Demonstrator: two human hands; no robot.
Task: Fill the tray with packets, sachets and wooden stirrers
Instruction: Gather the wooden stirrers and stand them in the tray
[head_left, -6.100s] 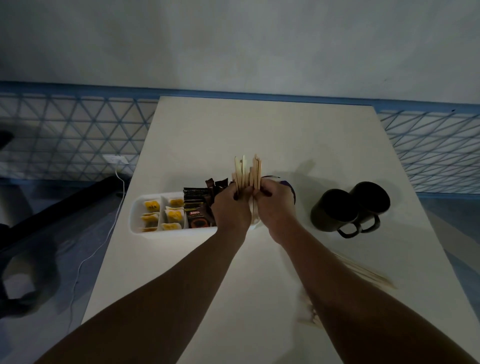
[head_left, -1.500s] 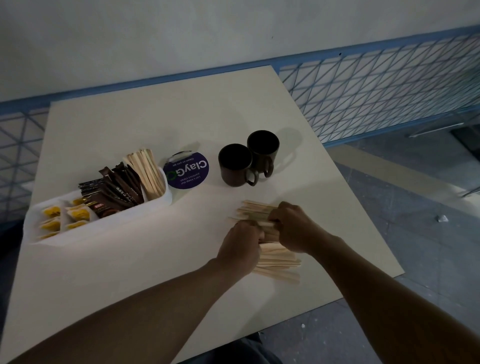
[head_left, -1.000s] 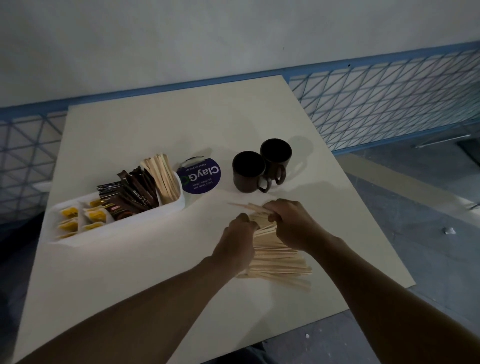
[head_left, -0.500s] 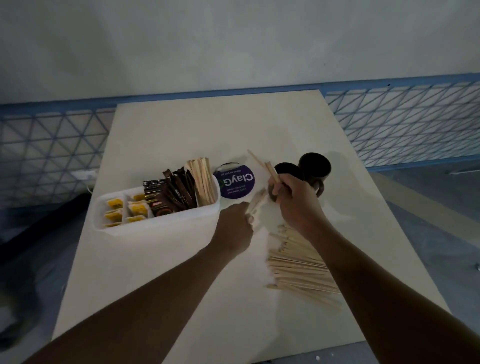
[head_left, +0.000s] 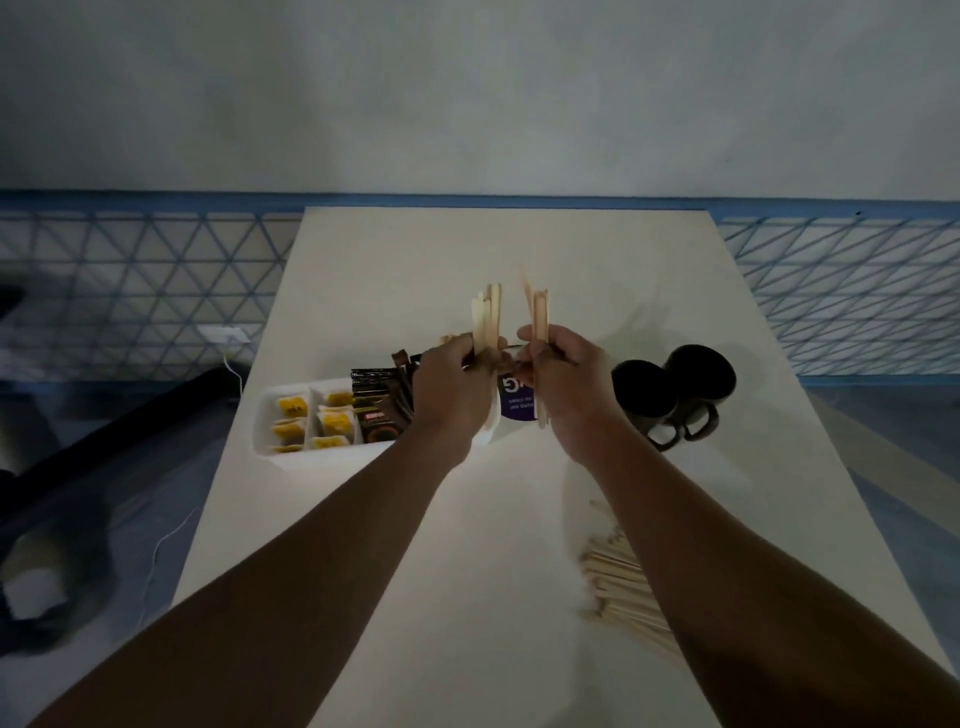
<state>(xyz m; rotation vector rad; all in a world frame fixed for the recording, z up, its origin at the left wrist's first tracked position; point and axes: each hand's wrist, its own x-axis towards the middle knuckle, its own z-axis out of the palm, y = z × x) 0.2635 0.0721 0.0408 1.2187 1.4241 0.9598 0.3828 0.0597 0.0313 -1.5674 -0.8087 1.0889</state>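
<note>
A white tray (head_left: 270, 415) sits left of centre on the table, with yellow sachets (head_left: 332, 422) in its left compartments and dark brown packets (head_left: 378, 405) in the middle. My left hand (head_left: 453, 391) hovers over the tray's right end and grips an upright bundle of wooden stirrers (head_left: 487, 321). My right hand (head_left: 566, 379) holds a second upright bundle of stirrers (head_left: 540, 325) just beside it. A loose pile of stirrers (head_left: 615, 592) lies on the table near my right forearm, partly hidden by it.
A purple round lid (head_left: 517, 404) lies behind my hands, right of the tray. Two dark mugs (head_left: 670, 389) stand to the right. The white table (head_left: 519, 249) ends at a blue lattice fence and a grey wall. A cable hangs at the left.
Both hands left the loose pile with stirrers and rose over the tray's right end. The bundles now stand upright. My view swung left, back toward the tray.
</note>
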